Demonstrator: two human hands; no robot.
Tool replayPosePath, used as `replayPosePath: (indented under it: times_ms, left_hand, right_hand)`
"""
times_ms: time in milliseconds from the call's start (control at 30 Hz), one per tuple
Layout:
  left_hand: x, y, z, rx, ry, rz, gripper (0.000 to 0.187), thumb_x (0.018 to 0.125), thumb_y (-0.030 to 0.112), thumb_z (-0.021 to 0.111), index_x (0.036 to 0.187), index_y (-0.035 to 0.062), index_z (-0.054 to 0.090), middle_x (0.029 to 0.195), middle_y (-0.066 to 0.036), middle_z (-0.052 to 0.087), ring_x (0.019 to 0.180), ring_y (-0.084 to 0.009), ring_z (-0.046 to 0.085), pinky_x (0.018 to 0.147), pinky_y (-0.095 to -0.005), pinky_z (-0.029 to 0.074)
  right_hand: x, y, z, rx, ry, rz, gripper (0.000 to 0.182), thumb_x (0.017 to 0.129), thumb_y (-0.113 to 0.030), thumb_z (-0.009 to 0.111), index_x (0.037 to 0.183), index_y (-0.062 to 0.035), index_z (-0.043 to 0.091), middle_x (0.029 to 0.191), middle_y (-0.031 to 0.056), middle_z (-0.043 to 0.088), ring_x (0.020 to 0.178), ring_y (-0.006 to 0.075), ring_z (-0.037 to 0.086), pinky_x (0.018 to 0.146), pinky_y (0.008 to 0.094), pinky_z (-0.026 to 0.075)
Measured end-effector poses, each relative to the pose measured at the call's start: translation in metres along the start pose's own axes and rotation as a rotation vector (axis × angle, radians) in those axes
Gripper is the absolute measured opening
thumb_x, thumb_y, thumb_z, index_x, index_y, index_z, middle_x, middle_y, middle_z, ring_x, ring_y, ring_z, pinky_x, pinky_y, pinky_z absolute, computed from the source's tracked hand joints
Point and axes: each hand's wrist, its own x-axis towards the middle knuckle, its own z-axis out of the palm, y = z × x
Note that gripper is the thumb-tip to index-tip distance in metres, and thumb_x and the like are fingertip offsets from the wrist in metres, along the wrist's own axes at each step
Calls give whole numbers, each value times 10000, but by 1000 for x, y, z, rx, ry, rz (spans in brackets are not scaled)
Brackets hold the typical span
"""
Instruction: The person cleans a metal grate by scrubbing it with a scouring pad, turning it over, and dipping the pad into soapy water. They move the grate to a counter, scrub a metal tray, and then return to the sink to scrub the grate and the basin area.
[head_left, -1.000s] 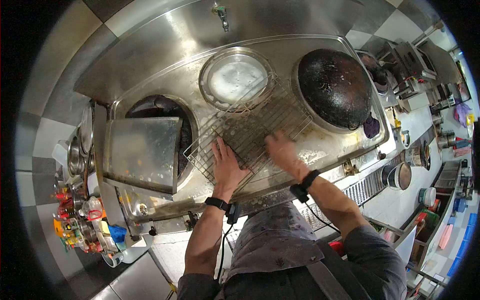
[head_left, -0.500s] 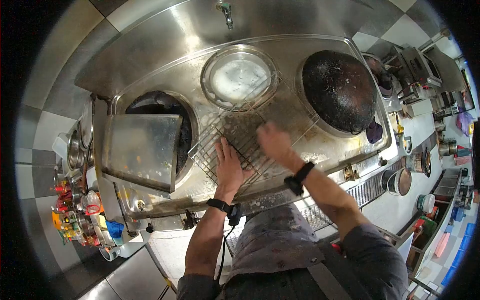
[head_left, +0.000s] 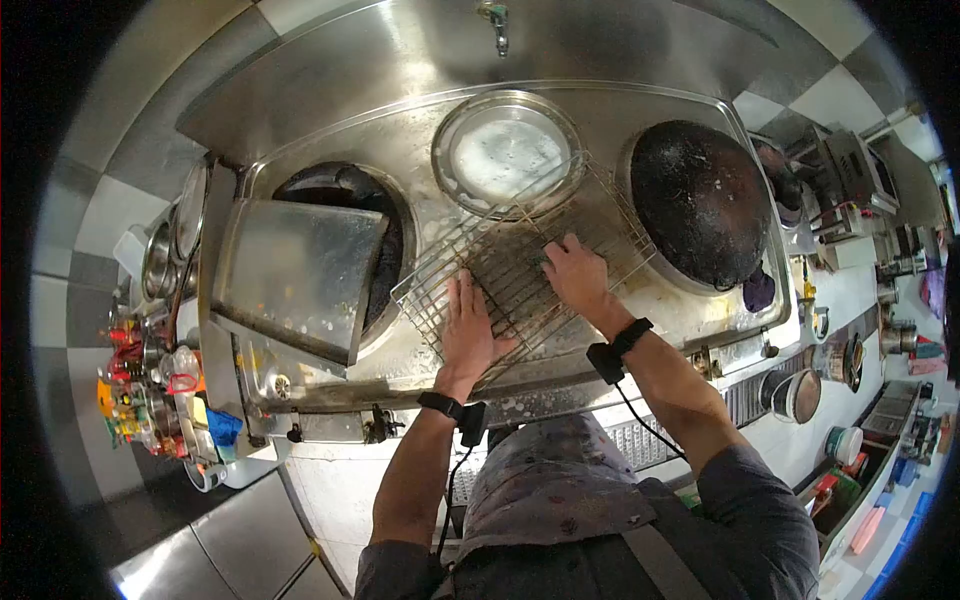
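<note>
Wire rack (head_left: 520, 272): on the steel counter (head_left: 610, 115), between the metal panel (head_left: 300, 270) and the black wok (head_left: 700, 205); its far edge overlaps the rim of the round pan (head_left: 440, 160) in view.
Left hand (head_left: 468, 335): laid on the rack's near side — grip spread, fingers extended, thumb out.
Right hand (head_left: 580, 278): on the rack, fingers bent — whether this grip pinches anything, I cannot tell.
Round pan: white, foamy contents.
Black wok: rounded side up.
</note>
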Motion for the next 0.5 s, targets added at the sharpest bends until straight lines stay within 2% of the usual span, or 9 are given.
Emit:
replayPosePath:
  times_ms: [100, 200, 233, 300, 333, 367, 433, 467, 500]
  left_hand:
    - [-13, -23, 3, -363, 167, -21, 896, 885, 388, 841, 1497, -137, 450, 1644, -341, 311, 1543, -505, 298, 1260, -501, 335]
    - [-45, -38, 4, -375, 514, -227, 692, 933, 229, 784, 1445, -123, 479, 1564, -324, 415, 1465, -503, 400, 1222, -521, 371]
    - [-48, -43, 9, -375, 516, -238, 692, 933, 229, 784, 1445, -123, 479, 1564, -324, 415, 1465, -503, 400, 1222, -521, 371]
    - [-47, -52, 23, -434, 708, -471, 600, 934, 146, 756, 1417, -94, 493, 1502, -313, 469, 1395, -488, 452, 1161, -557, 405]
    - [-44, -56, 32, -449, 693, -544, 485, 978, 165, 738, 1361, -69, 553, 1354, -287, 604, 1238, -421, 598, 1005, -506, 524]
    - [-41, -66, 49, -451, 696, -544, 485, 978, 165, 738, 1361, -69, 553, 1354, -287, 604, 1238, -421, 598, 1005, -506, 524]
    - [-37, -82, 80, -1598, 589, -674, 399, 1008, 245, 759, 1279, -10, 615, 1003, -133, 719, 912, -286, 714, 774, -412, 593]
    - [-44, -71, 46, -1626, 427, -759, 337, 1036, 324, 735, 1182, 31, 656, 853, -56, 714, 726, -179, 698, 629, -327, 581]
    - [-44, -73, 44, -1624, 429, -763, 337, 1036, 324, 735, 1182, 31, 656, 853, -56, 714, 726, -179, 698, 629, -327, 581]
  right_hand:
    - [-2, 1, 7, -27, 66, -17, 233, 992, -263, 714, 1103, -88, 607, 1070, 170, 575, 879, 371, 718, 688, 471, 640]
    - [-1, -2, 10, -32, 70, -23, 277, 995, -289, 724, 1142, -93, 595, 1086, 177, 573, 885, 369, 720, 692, 462, 644]
    - [-1, -6, 8, -34, 44, -21, 288, 1000, -295, 719, 1157, -91, 590, 1097, 183, 575, 893, 373, 719, 697, 460, 646]
    - [5, -6, 2, -14, -36, -17, 302, 1007, -311, 712, 1164, -85, 590, 1115, 192, 583, 911, 383, 715, 705, 474, 644]
    - [7, -4, -2, 8, -111, 5, 317, 1013, -328, 704, 1171, -79, 590, 1133, 201, 591, 929, 393, 710, 714, 489, 641]
    - [9, 2, -2, 5, -109, 3, 317, 1013, -328, 704, 1171, -79, 590, 1133, 201, 591, 929, 393, 710, 714, 489, 641]
    - [12, 14, 2, 128, 166, 13, 328, 1035, -355, 674, 1176, -70, 594, 1156, 220, 604, 887, 403, 705, 725, 519, 632]
    - [15, 10, -4, 130, 163, 11, 328, 1035, -355, 674, 1176, -70, 594, 1156, 220, 604, 887, 403, 705, 725, 519, 632]
    - [17, 6, -11, 147, 201, 98, 325, 1036, -358, 668, 1167, -70, 598, 1156, 219, 612, 870, 402, 704, 732, 533, 625]
